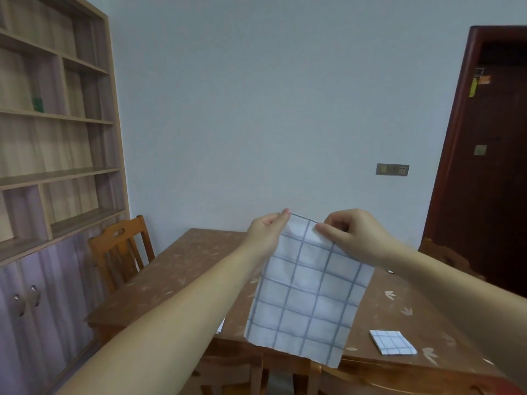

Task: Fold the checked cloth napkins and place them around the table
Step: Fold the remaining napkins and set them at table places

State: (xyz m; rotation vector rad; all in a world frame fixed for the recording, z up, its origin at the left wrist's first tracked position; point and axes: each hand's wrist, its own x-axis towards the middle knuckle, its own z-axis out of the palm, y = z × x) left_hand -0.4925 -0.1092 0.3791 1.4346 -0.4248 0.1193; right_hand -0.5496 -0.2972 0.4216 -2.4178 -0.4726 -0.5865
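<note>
A white napkin with a blue check (308, 292) hangs in the air above the brown wooden table (182, 269). My left hand (266, 233) pinches its top left corner. My right hand (352, 238) pinches the top edge a little to the right. The cloth hangs flat, and its lower edge reaches down past the table's near edge in the picture. A second checked napkin (393, 342), folded into a small square, lies on the table near the front right. A sliver of white (221, 326) shows under my left forearm; what it is cannot be told.
A wooden chair (119, 252) stands at the table's left side, beside a tall shelf unit with cupboard doors (54, 172). Another chair back (370, 380) is at the near edge below the cloth. A dark red door (484, 166) stands at the right.
</note>
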